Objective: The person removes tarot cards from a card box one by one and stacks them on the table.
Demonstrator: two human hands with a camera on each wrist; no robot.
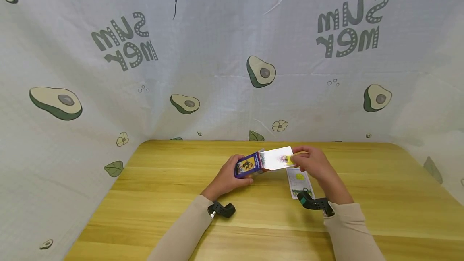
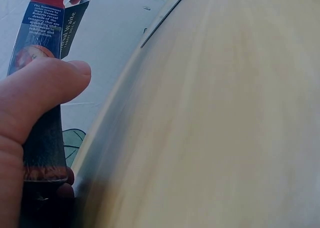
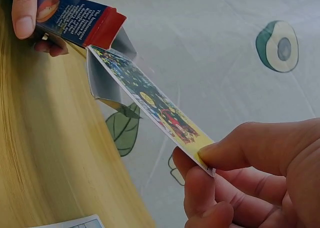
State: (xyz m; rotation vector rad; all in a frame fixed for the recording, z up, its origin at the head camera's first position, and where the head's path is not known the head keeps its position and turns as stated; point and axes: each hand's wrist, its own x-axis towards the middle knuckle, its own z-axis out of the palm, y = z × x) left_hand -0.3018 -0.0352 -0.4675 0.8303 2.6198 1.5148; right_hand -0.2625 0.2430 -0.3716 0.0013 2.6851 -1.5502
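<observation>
My left hand (image 1: pixel 228 175) grips a blue card box (image 1: pixel 247 165) from its left end, thumb along the narrow printed side in the left wrist view. The box's red-edged opening (image 3: pixel 106 28) faces right with its flaps spread. Between thumb and fingers, my right hand (image 1: pixel 314 165) pinches the outer end of a tarot card (image 3: pixel 150 98). That card's other end lies at the mouth of the box; whether it is still inside cannot be told. Glare whitens its face in the head view. Below the right hand, another card (image 1: pixel 299 182) with a yellow disc lies face up on the table.
The wooden table (image 1: pixel 163 212) reaches back to a hanging white cloth (image 1: pixel 217 51) printed with avocados and mirrored lettering. Each wrist wears a black camera mount (image 1: pixel 312 201); the right one partly covers the card on the table.
</observation>
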